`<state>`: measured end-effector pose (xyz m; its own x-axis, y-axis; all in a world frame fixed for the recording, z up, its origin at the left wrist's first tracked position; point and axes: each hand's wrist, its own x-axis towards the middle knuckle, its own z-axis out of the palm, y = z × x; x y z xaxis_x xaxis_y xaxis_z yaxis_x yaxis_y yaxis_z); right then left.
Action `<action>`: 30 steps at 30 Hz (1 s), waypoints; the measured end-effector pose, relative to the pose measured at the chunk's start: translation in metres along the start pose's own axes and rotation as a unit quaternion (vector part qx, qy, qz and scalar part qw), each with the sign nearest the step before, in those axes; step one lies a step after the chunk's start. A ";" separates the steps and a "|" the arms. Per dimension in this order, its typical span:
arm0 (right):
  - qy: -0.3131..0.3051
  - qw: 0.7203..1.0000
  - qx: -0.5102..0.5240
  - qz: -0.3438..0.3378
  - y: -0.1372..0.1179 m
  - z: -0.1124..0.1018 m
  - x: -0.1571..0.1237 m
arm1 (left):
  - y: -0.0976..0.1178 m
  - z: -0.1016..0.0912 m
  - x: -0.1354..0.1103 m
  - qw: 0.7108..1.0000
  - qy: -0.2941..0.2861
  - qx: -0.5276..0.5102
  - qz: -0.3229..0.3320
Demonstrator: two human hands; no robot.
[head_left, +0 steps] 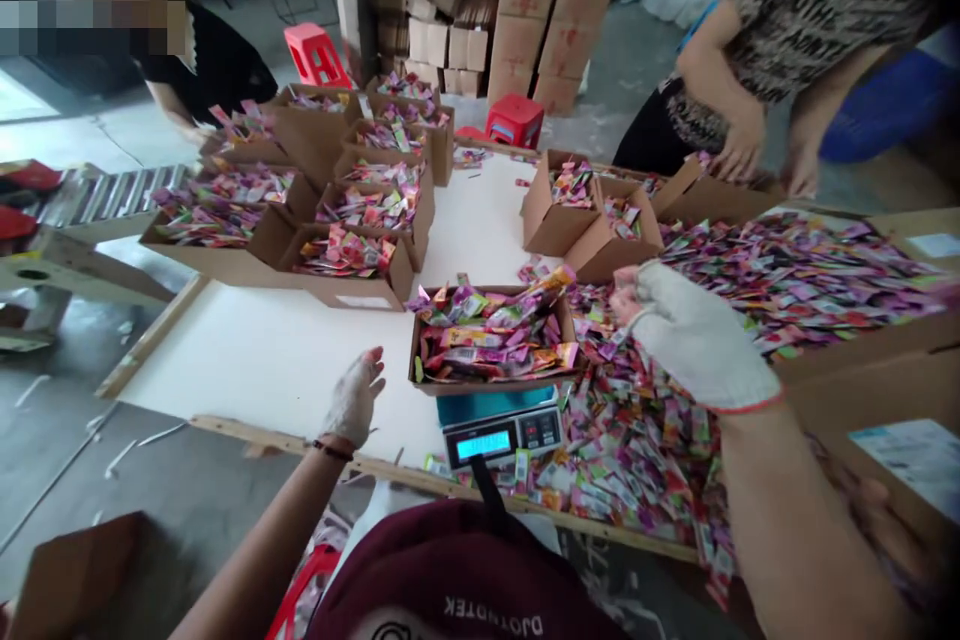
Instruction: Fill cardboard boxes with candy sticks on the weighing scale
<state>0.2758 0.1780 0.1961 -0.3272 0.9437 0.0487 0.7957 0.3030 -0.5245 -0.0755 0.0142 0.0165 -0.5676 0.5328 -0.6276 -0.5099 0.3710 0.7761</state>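
A cardboard box (495, 386) full of small colourful candy packets (480, 338) rests on a digital scale (502, 435) with a lit blue display. To its left, my left hand (356, 400) in a fingerless white glove hovers over the white tabletop, holding nothing, fingers apart. My right hand (694, 335), gloved likewise, is to the right of the box above the loose packets (637, 450). Its fingertips are bent together; whatever they may hold is too small to make out.
Several filled cardboard boxes (349, 295) stand at the left, and two more boxes (559, 230) at the back right. A packet heap (810, 270) covers the right side. Two co-workers stand across the table, one with hands (742, 145) at an open box.
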 end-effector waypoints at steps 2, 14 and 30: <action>0.010 0.998 0.039 -0.055 -0.022 -0.003 -0.005 | -0.003 -0.020 -0.004 1.000 0.021 -0.010 -0.013; -0.120 0.965 -0.112 -0.206 -0.104 0.034 0.007 | -0.042 -0.079 -0.040 0.992 0.049 -0.092 -0.063; -0.098 0.990 0.030 -0.098 -0.029 0.048 0.005 | -0.056 -0.074 -0.060 0.993 0.018 -0.083 -0.079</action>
<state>0.2272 0.1673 0.1709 -0.5698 0.8217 -0.0088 0.6770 0.4634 -0.5718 -0.0607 -0.0950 0.0065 -0.4932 0.4496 -0.7448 -0.6919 0.3163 0.6491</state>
